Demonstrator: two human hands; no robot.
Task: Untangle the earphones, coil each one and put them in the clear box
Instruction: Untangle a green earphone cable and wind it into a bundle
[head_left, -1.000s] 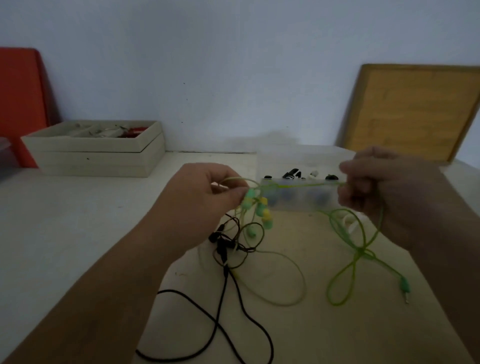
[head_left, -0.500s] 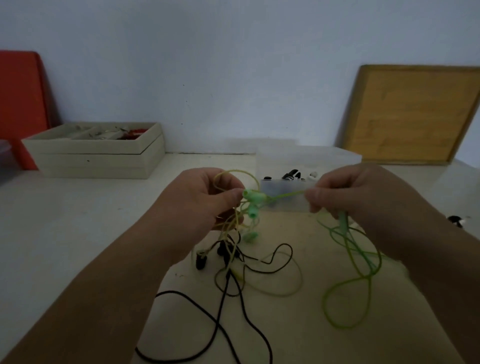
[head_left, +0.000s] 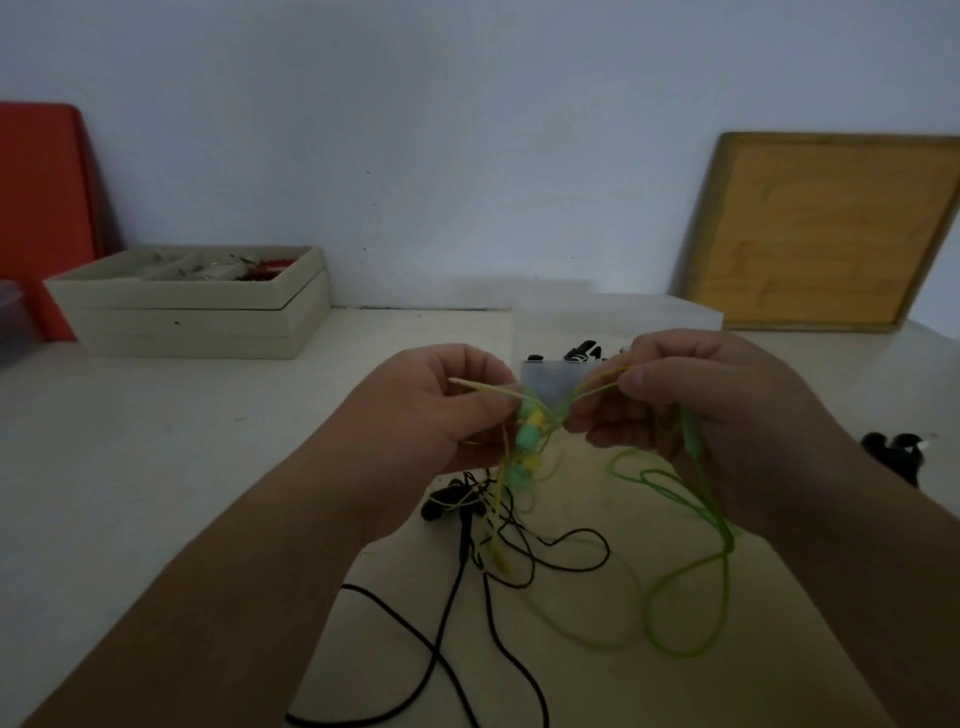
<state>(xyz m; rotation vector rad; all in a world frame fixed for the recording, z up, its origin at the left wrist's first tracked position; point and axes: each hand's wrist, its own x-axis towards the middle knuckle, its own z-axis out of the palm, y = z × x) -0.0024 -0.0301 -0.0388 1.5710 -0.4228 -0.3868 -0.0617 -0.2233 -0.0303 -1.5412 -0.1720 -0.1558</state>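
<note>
A knot of green and yellow earphone buds (head_left: 530, 441) hangs between my two hands above the table. My left hand (head_left: 441, 410) pinches the yellow-green cords at the knot's left side. My right hand (head_left: 691, 410) pinches cords on the right, and loops of green cable (head_left: 691, 587) trail down from it. Black earphones (head_left: 462, 551) dangle tangled below the buds, their cable running over the table towards me. The clear box (head_left: 618, 322) stands just behind my hands, with dark earphones showing inside it.
A stack of white trays (head_left: 192, 317) sits at the back left beside a red board (head_left: 41, 208). A wooden board (head_left: 826, 228) leans on the wall at the back right. A black object (head_left: 893, 452) lies on the table to the right.
My hands have come closer together, the right one moving left towards the knot. The stretched green cord has slackened and its loops now hang lower.
</note>
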